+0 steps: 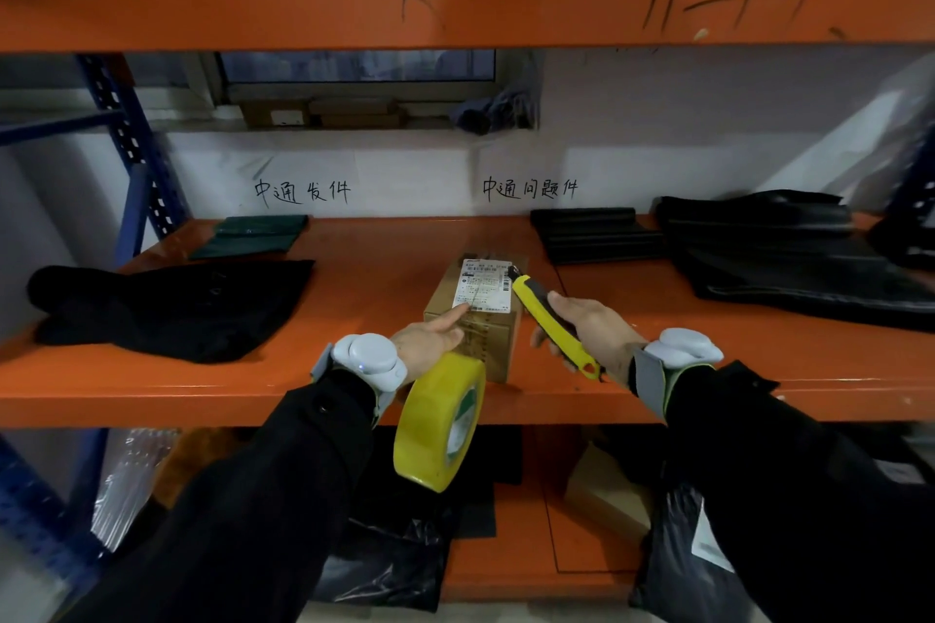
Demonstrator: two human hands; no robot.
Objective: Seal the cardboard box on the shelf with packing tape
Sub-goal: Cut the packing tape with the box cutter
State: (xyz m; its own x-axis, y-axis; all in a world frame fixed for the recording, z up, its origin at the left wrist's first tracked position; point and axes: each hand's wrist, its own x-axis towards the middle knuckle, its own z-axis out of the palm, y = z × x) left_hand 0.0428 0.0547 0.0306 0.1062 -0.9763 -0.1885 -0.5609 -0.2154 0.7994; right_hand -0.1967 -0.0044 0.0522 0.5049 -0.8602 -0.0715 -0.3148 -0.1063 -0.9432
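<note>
A small cardboard box (473,314) is sitting on the orange shelf (354,369), a white shipping label (483,286) on its top. The left hand (430,344) is reaching to the box, index finger touching the label's near edge, with a roll of yellow packing tape (437,422) hanging below the palm. The right hand (592,334) is gripping a yellow utility knife (549,319), its tip pointing at the label's right corner. Both wrists are wearing white trackers. Black bags (167,306) are lying left of the box; more black bags (789,253) are stacked to the right.
</note>
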